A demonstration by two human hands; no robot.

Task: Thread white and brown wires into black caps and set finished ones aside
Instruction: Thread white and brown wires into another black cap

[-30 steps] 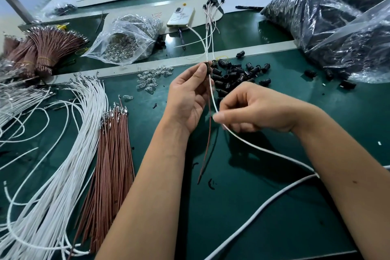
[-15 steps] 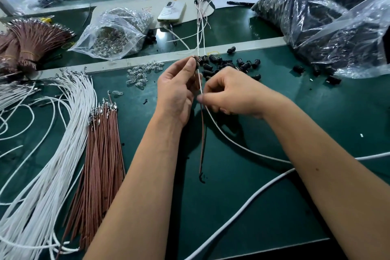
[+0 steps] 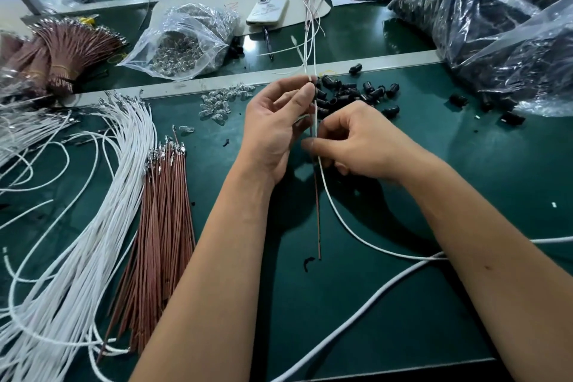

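Running near upright between the hands, the white wire (image 3: 315, 116) and brown wire (image 3: 317, 211) are pinched above by the left hand (image 3: 274, 130) and below by the right hand (image 3: 356, 146), just short of the black caps (image 3: 353, 93) on the worktop (image 3: 403, 304).

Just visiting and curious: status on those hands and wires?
Left hand pinches wire tops at a black cap. Right hand pinches white wire; brown wire hangs. Loose caps behind, nothing blocking.

White wire (image 3: 347, 226), brown wire (image 3: 317, 211), black caps (image 3: 356, 93), green mat (image 3: 403, 304).
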